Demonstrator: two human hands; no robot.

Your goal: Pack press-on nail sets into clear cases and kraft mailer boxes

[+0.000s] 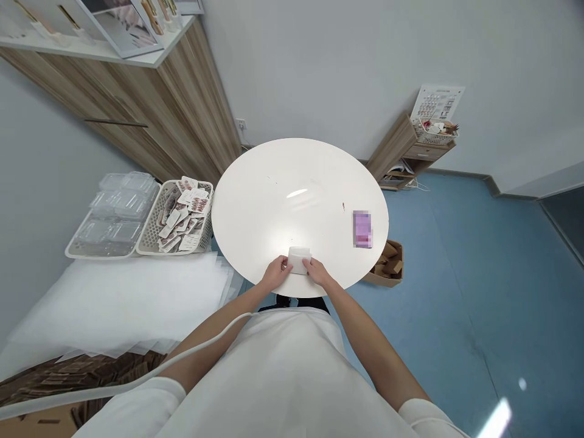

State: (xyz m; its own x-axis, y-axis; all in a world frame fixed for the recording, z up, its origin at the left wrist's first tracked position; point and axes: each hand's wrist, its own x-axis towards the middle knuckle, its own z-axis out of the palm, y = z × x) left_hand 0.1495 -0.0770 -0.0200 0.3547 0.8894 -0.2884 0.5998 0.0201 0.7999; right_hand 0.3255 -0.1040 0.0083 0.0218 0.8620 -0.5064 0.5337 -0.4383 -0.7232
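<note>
Near the front edge of a white oval table (255, 188), a small white rectangular piece (298, 260), flat and perhaps folded, lies between my hands. My left hand (276, 271) pinches its left edge, thumb on top. At its right edge, my right hand (316, 269) grips it with the fingers closed. Whether it is a sheet, a pouch or a thin box, I cannot make out. Toward the table's right side lies a pixelated purple-pink item (362, 229). A tiny brown object (344, 206) rests a little behind it.
To the left, a white basket (208, 225) holds printed cards, beside a tray of clear plastic boxes (121, 207). White sheets (123, 298) are stacked in front of them. A cardboard box (387, 280) stands on the floor at right. A wooden cabinet (191, 91) rises behind left.
</note>
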